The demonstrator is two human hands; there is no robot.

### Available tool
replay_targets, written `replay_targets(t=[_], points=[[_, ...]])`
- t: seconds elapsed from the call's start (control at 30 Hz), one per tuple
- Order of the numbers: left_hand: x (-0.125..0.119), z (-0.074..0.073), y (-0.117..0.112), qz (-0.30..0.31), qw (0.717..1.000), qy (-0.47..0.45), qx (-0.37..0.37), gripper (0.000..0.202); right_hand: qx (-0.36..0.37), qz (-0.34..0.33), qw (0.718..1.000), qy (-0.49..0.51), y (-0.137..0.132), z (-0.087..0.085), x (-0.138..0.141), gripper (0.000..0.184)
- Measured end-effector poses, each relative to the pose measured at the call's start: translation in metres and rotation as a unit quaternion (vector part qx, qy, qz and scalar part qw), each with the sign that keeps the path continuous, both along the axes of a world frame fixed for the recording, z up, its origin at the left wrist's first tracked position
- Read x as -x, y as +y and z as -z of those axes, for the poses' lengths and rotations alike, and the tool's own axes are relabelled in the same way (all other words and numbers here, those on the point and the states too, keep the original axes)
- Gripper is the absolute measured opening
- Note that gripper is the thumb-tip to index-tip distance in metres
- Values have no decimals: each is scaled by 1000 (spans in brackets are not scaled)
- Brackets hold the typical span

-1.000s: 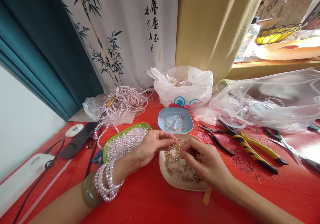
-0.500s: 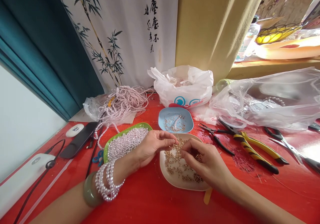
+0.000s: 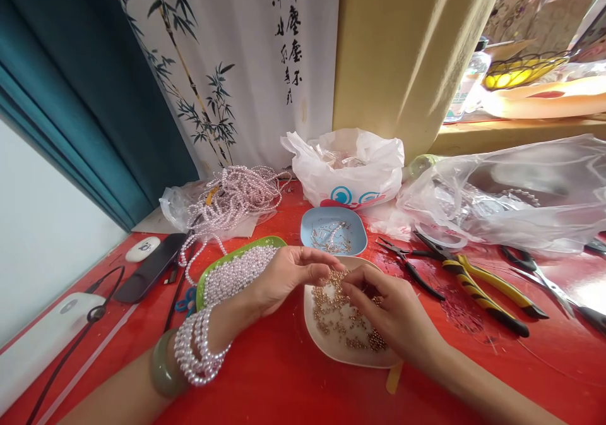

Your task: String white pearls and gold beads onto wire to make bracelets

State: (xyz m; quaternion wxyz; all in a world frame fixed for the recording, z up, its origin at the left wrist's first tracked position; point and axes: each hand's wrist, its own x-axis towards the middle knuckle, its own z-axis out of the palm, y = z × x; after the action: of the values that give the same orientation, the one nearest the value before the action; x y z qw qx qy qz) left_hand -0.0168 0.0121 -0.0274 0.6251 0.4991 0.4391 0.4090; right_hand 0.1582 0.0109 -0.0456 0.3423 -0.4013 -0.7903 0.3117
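Note:
Over the far part of a cream plate (image 3: 331, 357) of loose gold beads (image 3: 326, 317), my two hands meet almost fingertip to fingertip. My left hand (image 3: 296, 276) is closed, thumb and fingers pressed together; what they pinch is too small to make out. My right hand (image 3: 379, 302) also pinches, its fingertips curled inward, and any thing between them is hidden. Strings of pearly beads (image 3: 199, 349) and a green bangle (image 3: 165, 365) circle my left wrist. Beside my left hand lies a green tray (image 3: 201, 284) of pearl beads (image 3: 241, 273). A blue dish (image 3: 310, 223) with small metal pins stands behind the plate.
Black pliers (image 3: 411, 267), yellow-black pliers (image 3: 492, 292) and scissors (image 3: 544, 280) lie at right. Strung beads (image 3: 237, 197) are heaped at back left. Plastic bags (image 3: 350, 172) stand behind. A phone (image 3: 154, 270) and a white power strip (image 3: 57, 330) are at left.
My left hand has shifted slightly right, bringing its fingertips nearer to my right hand's. The right hand has barely moved. The view has tilted up a little.

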Motion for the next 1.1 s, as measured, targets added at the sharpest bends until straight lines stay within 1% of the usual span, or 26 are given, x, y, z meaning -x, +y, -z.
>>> replay_targets(t=[0.1,0.17,0.23,0.3,0.37,0.43,0.5,0.67,0.8,0.97,1.1], points=[[8,-14,0,-26,993,95,-60,20,8,22,1000,-7,0,0,-1,15],[18,-22,1,-46,977,183,-98,19,13,37,999,-3,0,0,-1,17],[31,-27,2,-46,950,276,-135,17,26,48,998,11,1,1,-2,18],[43,-28,3,-33,914,363,-176,14,46,58,997,29,1,2,-3,19],[52,-28,6,-32,878,430,-208,12,63,67,995,47,2,4,-3,21],[58,-27,8,-41,852,476,-216,11,65,77,993,58,3,5,-4,23],[62,-27,11,-37,839,501,-209,12,58,86,992,69,3,6,-5,24],[73,-24,18,-1,821,534,-201,16,30,101,986,126,5,8,-6,23],[77,-17,22,31,822,531,-203,14,17,110,984,143,6,7,-7,23],[73,-3,25,26,826,504,-249,14,43,115,979,166,6,8,-7,20],[69,4,28,26,814,529,-238,9,76,121,970,196,4,8,-6,26]])
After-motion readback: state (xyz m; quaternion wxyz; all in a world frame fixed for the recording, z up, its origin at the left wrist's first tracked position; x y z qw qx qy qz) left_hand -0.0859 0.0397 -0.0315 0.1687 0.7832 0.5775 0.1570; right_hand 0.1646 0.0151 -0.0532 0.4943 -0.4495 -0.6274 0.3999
